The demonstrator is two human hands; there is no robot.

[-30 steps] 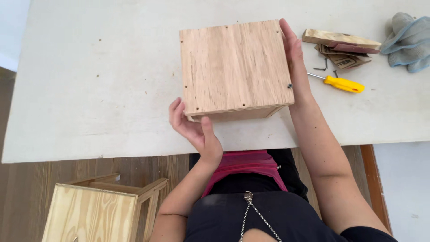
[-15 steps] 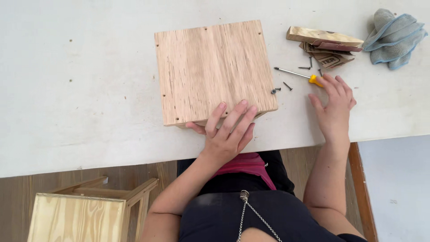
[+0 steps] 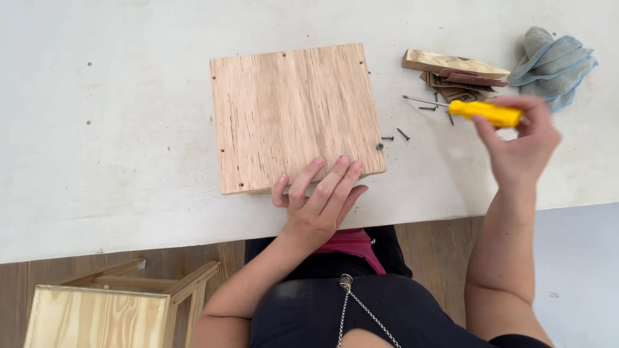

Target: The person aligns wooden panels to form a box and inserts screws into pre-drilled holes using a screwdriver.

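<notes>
While the left hand [image 3: 319,206] lies flat with its fingers spread on the near edge of the wooden box [image 3: 295,116], the right hand [image 3: 521,145] is raised over the right part of the bench [image 3: 109,129] — its fingers pinched around the yellow handle of a screwdriver [image 3: 480,111], whose thin metal shaft points left. Seen from above, the box shows one broad light-wood panel with small screw holes along its edges; it stands on the white bench near the front edge, directly before the person. The left fingertips rest on the panel's near right part, and the thumb touches its front rim. Just beside the box's right edge lie a few dark loose screws [image 3: 394,136] on the bench, between the box and the screwdriver's tip. Farther back on the right sits a small stack of wood offcuts [image 3: 454,64] with brownish scraps under it, and next to that, at the far right, a crumpled grey-blue cloth [image 3: 551,61]. The right hand is slightly blurred. Below the bench's front edge, at lower left, a pale wooden stool [image 3: 97,316] stands on the wooden floor [image 3: 438,258], well apart from both hands.
</notes>
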